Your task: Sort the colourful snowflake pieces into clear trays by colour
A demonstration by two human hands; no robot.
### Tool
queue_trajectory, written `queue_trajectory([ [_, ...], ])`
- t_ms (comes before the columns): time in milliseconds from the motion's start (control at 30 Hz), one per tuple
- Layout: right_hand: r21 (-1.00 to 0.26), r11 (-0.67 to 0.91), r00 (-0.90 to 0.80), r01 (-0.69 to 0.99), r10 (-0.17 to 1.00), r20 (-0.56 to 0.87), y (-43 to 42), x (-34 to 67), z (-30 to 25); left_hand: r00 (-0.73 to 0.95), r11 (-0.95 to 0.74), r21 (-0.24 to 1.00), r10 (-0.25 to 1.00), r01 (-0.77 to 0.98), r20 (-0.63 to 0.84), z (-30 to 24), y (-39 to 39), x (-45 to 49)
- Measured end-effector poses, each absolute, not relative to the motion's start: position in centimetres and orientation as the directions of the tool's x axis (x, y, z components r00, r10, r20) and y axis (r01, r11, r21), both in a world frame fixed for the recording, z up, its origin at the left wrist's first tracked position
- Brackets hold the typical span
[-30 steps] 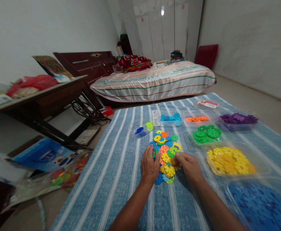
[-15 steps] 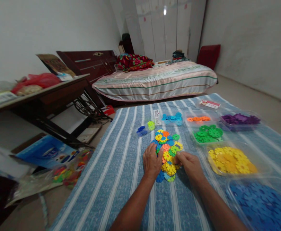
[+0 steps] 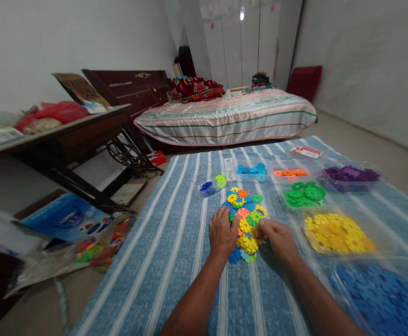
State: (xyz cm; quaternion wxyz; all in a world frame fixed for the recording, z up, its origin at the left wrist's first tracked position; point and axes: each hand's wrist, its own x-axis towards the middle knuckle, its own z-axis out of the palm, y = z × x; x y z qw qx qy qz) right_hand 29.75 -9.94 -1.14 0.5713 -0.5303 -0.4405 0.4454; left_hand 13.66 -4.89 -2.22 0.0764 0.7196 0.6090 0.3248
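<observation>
A heap of flower-shaped plastic discs, mostly yellow with blue, green and orange among them, lies on the striped cloth in front of me. My left hand rests flat against the heap's left side, its fingers apart and its thumb on the discs. At the right side of the heap, my right hand has its fingertips pinched at the edge of a yellow disc, which is mostly hidden by the fingers. Beyond the heap sits a small clear container with dark blue and lime discs.
Clear tubs of sorted discs stand right and behind: blue, yellow, green, purple, orange and light blue. A red-and-white card lies at the far edge. A bed stands beyond.
My camera view has shifted slightly. Both hands keep their places at the heap, with the right fingertips still pinched at its right edge.
</observation>
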Motion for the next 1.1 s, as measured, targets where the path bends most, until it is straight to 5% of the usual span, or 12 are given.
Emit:
queue_trajectory([
  [1100, -0.999, 0.049, 0.28, 0.007, 0.959, 0.049, -9.8, 29.6, -1.3, 0.028, -0.259, 0.607, 0.931, 0.751, 0.363, -1.7, -3.8, 13.8],
])
